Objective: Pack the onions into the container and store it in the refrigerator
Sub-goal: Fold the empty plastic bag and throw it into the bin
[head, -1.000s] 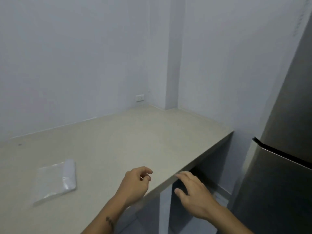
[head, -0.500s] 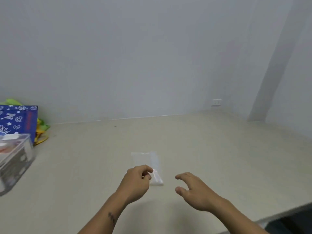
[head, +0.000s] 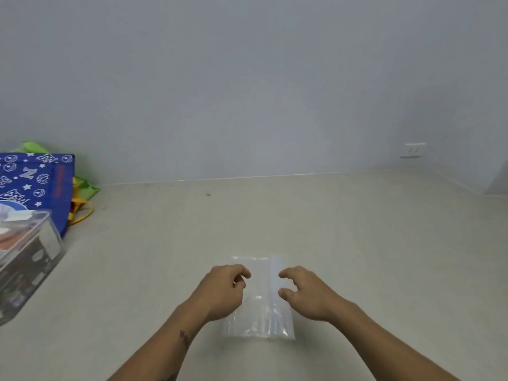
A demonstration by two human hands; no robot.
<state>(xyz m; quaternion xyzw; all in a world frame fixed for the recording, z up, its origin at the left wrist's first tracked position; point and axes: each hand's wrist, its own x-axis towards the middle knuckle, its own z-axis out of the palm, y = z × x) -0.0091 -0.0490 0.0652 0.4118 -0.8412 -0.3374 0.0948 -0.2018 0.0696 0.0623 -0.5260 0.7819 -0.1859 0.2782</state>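
Clear plastic bag [head: 259,298] lies flat on the beige counter [head: 357,243], partly under my left hand [head: 222,291], which is loosely curled and gripping nothing; my right hand [head: 305,292] hovers spread at its right edge. No onions are in view. At the far left a transparent box [head: 26,259] is cut off and blurred. Behind it stands a blue printed bag [head: 35,185], its lettering unreadable. A wall socket [head: 414,149] sits at the far right.

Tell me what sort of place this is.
Probably a plain home kitchen or pantry corner. A long bare counter runs along a blank wall with a wall socket just above it, a printed shopping bag stands at the left, and a clear plastic bag lies between both hands.
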